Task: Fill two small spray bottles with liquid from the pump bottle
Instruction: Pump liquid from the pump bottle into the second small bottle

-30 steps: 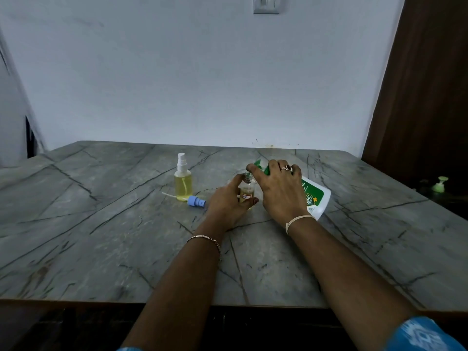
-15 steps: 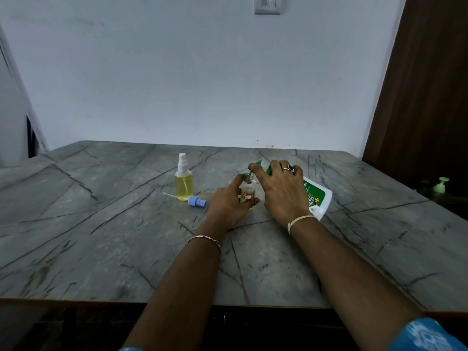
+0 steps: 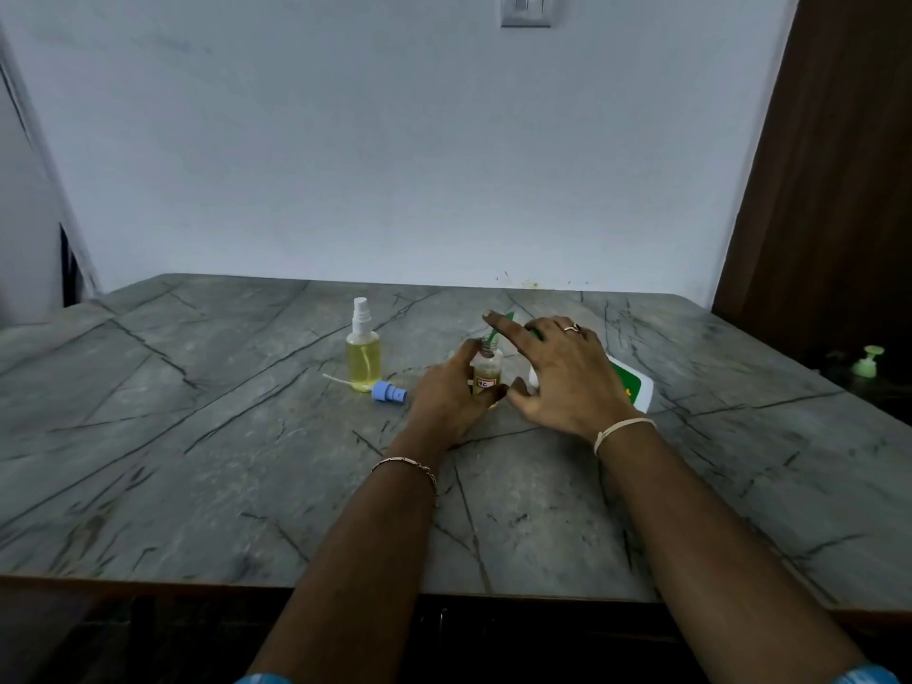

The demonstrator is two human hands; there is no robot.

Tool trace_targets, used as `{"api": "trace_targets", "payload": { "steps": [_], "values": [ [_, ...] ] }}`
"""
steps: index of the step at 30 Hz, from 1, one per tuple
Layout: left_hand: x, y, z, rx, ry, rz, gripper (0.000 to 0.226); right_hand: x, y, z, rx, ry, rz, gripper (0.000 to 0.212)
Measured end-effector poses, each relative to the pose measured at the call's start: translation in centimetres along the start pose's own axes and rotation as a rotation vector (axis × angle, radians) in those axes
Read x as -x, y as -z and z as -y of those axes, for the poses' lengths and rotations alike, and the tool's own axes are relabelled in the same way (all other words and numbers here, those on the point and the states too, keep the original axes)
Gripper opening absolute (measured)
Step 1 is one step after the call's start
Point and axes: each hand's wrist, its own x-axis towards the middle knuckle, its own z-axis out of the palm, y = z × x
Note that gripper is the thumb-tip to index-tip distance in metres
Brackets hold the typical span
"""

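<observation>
Upright capped bottle (image 3: 363, 360); upright open bottle (image 3: 486, 370); pump bottle (image 3: 634, 387) seemingly tilted.

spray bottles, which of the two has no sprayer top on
The small labelled bottle gripped by the left hand: its neck is open under the green pump spout. The taller bottle further left wears a white sprayer.

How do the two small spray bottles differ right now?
The capped bottle wears its white sprayer and stands untouched; the labelled bottle is uncapped and gripped by the left hand. The capped bottle is taller, the labelled bottle shorter. Both stand upright, holding yellowish liquid.
</observation>
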Motion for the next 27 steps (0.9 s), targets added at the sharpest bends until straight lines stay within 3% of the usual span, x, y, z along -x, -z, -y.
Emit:
{"api": "trace_targets", "payload": {
  "steps": [5, 16, 27],
  "values": [
    [-0.2, -0.2, 0.1, -0.028, 0.028, 0.019, 0.059, 0.2, 0.6, -0.7, -0.123, -0.002, 0.000, 0.095],
    [-0.4, -0.3, 0.3, -0.064, 0.035, 0.022, 0.058, 0.0, 0.6, -0.3, -0.007, -0.045, 0.095, 0.118],
    [-0.3, -0.3, 0.4, -0.019, 0.031, 0.026, 0.061, -0.3, -0.1, 0.3, 0.103, -0.081, 0.067, 0.097]
  ]
}}
